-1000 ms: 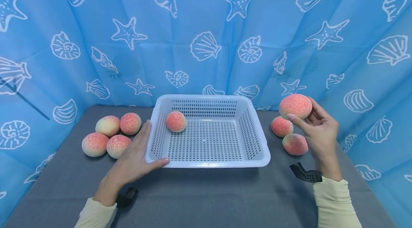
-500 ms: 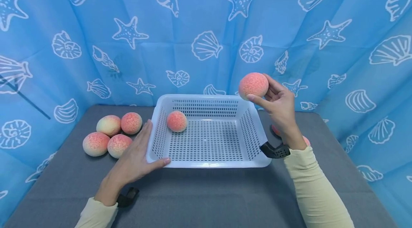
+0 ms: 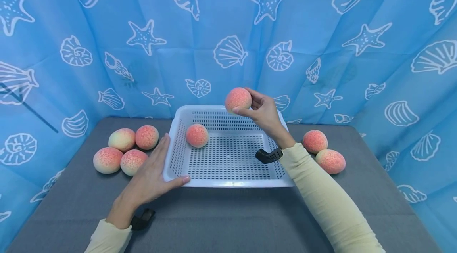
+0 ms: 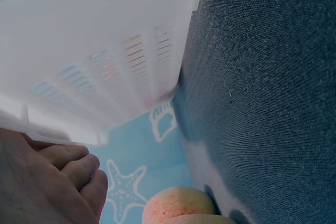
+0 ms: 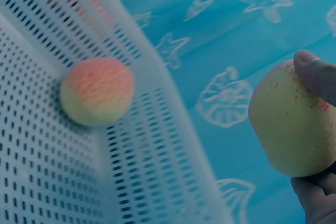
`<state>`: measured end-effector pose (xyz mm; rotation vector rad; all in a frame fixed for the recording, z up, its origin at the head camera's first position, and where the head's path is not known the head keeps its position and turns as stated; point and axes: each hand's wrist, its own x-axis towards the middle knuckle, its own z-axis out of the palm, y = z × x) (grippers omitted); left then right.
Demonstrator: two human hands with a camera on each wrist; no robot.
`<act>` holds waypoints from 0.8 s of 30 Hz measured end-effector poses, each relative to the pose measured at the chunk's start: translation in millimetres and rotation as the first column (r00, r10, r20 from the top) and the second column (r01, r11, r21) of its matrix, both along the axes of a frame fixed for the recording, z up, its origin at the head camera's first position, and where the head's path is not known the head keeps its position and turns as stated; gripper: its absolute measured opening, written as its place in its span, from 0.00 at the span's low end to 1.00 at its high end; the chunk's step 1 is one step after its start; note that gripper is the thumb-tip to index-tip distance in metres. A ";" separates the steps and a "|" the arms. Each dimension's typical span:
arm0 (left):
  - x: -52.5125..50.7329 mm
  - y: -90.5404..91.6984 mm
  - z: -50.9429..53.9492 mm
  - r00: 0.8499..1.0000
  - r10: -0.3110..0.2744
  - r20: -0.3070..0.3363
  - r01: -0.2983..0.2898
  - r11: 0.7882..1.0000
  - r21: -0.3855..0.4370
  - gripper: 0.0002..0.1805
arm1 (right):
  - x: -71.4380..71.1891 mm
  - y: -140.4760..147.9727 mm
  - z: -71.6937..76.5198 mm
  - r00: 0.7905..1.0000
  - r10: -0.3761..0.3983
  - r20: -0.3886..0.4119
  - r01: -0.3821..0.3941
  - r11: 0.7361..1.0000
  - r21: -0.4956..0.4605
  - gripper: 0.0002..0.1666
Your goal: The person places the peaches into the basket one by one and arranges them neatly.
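Held peach [image 3: 238, 100] hangs over white basket [image 3: 228, 183]

We see the right hand [image 3: 265, 114] pinching the held peach, thumb on the near side and fingers behind, above the far part of the white basket; in the head view the fruit overlaps the far rim. From the right wrist, we see its pale yellow side flecked with red. The left hand [image 3: 150, 175] is spread wide at the basket's near left corner, thumb on the front rim and fingers along the outer left wall. Inside, we find a second peach [image 3: 197, 135] resting near the left wall. Just left of that hand, we count four peaches [image 3: 107, 160] clustered on the grey cloth [image 3: 228, 221]; to the basket's right, two peaches [image 3: 330, 161] lie close together. We see cream sleeves [image 3: 321, 201] and black wrist pieces [image 3: 269, 155] on both arms, and behind, a blue curtain [image 3: 228, 15] printed with white shells and starfish.
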<state>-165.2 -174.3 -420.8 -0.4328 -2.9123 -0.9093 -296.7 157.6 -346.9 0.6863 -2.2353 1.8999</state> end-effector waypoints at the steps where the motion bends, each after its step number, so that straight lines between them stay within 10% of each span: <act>1: 0.0 0.3 0.0 1.000 0.000 0.003 0.000 1.000 -0.001 0.71 | -1.6 -2.2 -3.0 1.000 0.007 0.016 -0.007 1.000 0.011 0.48; 24: -0.5 -0.2 0.2 1.000 -0.004 0.002 0.004 1.000 0.007 0.71 | -16.5 -37.9 -57.1 0.964 0.133 0.229 -0.198 0.935 0.293 0.41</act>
